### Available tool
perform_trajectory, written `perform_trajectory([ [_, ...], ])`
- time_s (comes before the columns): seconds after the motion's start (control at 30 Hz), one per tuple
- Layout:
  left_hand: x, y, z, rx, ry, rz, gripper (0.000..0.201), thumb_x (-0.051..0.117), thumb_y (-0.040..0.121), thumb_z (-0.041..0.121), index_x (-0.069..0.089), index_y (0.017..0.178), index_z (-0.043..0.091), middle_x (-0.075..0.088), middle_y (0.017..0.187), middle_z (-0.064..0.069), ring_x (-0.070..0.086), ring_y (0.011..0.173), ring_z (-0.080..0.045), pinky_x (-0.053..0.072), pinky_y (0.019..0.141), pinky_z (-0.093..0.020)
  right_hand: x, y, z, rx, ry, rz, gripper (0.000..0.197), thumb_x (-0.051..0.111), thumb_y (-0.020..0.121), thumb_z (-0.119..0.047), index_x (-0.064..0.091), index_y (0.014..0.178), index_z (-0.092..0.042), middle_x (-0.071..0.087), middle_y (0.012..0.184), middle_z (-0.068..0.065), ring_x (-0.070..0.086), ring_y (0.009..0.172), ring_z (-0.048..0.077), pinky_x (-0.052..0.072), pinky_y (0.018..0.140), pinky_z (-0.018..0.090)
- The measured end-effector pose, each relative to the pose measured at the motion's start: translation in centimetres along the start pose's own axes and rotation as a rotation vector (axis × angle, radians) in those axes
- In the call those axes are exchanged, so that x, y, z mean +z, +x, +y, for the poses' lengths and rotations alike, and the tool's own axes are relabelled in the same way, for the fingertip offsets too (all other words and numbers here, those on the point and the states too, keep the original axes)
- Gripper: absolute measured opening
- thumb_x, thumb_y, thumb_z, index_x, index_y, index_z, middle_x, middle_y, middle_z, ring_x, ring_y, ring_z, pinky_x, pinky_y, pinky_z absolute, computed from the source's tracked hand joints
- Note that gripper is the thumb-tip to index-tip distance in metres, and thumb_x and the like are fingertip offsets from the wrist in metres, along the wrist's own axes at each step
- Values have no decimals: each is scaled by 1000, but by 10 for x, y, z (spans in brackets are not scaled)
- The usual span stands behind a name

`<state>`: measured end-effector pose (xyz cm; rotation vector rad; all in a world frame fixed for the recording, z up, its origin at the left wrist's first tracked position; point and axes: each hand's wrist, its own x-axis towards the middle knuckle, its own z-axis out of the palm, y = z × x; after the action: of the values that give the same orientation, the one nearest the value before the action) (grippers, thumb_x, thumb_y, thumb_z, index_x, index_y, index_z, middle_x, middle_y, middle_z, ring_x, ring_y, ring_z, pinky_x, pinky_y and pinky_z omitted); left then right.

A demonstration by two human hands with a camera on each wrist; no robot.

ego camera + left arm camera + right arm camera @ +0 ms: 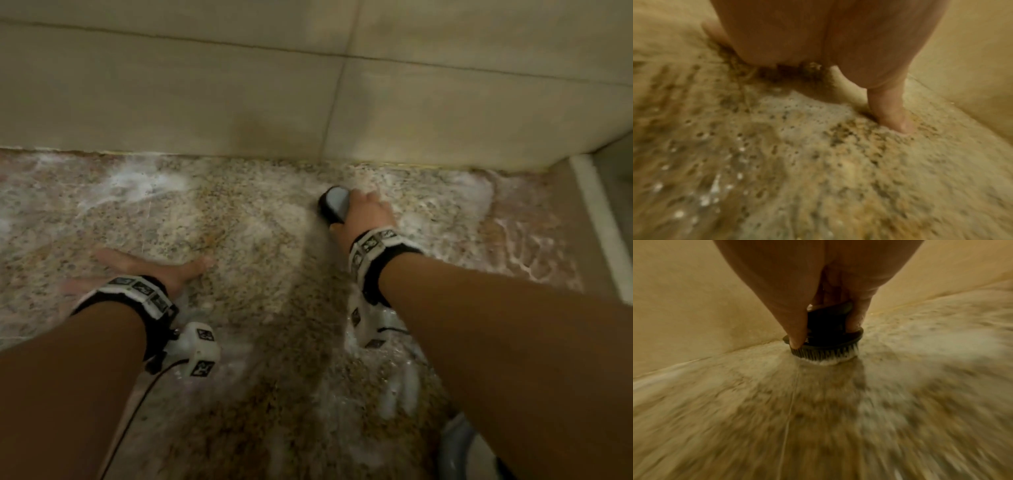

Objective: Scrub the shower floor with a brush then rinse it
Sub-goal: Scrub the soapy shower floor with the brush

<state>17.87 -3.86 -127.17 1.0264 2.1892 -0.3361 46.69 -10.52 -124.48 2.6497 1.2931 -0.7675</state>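
We see a speckled, granite-like shower floor (239, 222) covered in patches of white foam (133, 180), meeting a wall of large beige tiles (205, 92) along a straight joint just beyond the hands. To the right a pale raised strip (596, 219) borders the floor, and at the lower right edge a grey curved object (455, 442) pokes into view, too cut off for us to identify. Our right hand (366, 216) curls its fingers around the dark brush (334, 205), gripping its upright handle, and the right wrist view shows the round bristle head (824, 352) pressed flat on the wet floor, with suds gathered at the bristles, close to the wall joint. Nothing stands between the brush and the wall. Our left hand (154, 269) lies flat and spread on the floor, well apart from the brush, fingers straight and holding nothing; the left wrist view shows a fingertip (894, 120) planted in the foam. Both wrists carry black bands with white blocks bearing black-and-white square markers (202, 353), and a thin black cable (137, 404) trails from the left one. We can read no brand names or writing anywhere; the markers show patterns only.
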Motion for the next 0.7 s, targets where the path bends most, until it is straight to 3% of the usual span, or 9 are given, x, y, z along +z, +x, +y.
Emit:
perform_trajectory([
  [0.07, 9, -14, 13, 112, 4, -46, 149, 82, 52, 80, 12, 159, 3, 34, 158, -28, 43, 137, -49, 39, 109, -61, 11, -24, 17, -44, 46, -17, 57, 62, 97, -33, 37, 145, -16, 40, 142, 11, 41, 131, 35, 41, 106, 45],
  [0.1, 17, -25, 20, 156, 12, -32, 131, 78, 62, 79, 27, 156, 3, 41, 153, -28, 48, 132, -49, 41, 108, -61, 15, -35, 26, -68, 68, -27, 56, 62, 98, -31, 36, 145, -16, 39, 143, 10, 39, 132, 35, 40, 107, 45],
  [0.13, 25, -38, 28, 195, 27, -17, 135, 73, 58, 86, 24, 158, 11, 35, 157, -26, 43, 137, -50, 38, 109, -64, 18, -44, 37, -74, 83, -30, 56, 62, 98, -31, 36, 145, -16, 39, 143, 10, 38, 132, 34, 38, 107, 45],
  [0.2, 50, -74, 47, 250, 90, -27, 148, 70, 49, 93, -5, 161, 31, 0, 168, -19, 10, 151, -49, 22, 115, -71, 19, -57, 62, -30, 96, -24, 55, 63, 97, -32, 37, 143, -16, 40, 142, 10, 39, 130, 33, 38, 106, 43],
  [0.23, 66, -89, 59, 287, 138, -50, 147, 71, 52, 90, -14, 160, 36, -13, 168, -16, -3, 153, -47, 15, 117, -70, 17, -62, 76, 12, 106, -21, 55, 64, 96, -33, 38, 142, -16, 41, 140, 9, 40, 129, 33, 39, 105, 43],
  [0.3, 99, -122, 78, 311, 192, -136, 150, 74, 53, 87, -22, 157, 38, -26, 165, -15, -14, 152, -47, 9, 119, -69, 13, -67, 107, 111, 130, -22, 53, 65, 96, -35, 41, 139, -16, 42, 139, 9, 42, 128, 35, 41, 105, 44],
  [0.43, 152, -163, 98, 366, 225, -162, 160, 77, 46, 87, -31, 153, 36, -35, 160, -18, -21, 149, -48, 8, 117, -72, 5, -69, 175, 348, 202, -11, 64, 66, 95, -40, 38, 145, -14, 41, 146, 11, 43, 133, 36, 41, 107, 45],
  [0.57, 172, -180, 121, 328, 225, -180, 169, 72, 40, 93, -37, 150, 26, -19, 164, -26, -10, 149, -54, 8, 115, -75, -7, -59, 237, 576, 255, 74, 65, 71, 91, -42, 45, 140, -10, 52, 140, 15, 54, 124, 38, 50, 99, 45],
  [0.7, 179, -218, 146, 335, 226, -185, 156, 76, 56, 84, -30, 155, 25, -26, 161, -27, -14, 149, -52, 6, 115, -72, -29, -35, 287, 710, 320, 108, 75, 73, 89, -45, 41, 145, -8, 52, 142, 18, 57, 121, 40, 52, 97, 49],
])
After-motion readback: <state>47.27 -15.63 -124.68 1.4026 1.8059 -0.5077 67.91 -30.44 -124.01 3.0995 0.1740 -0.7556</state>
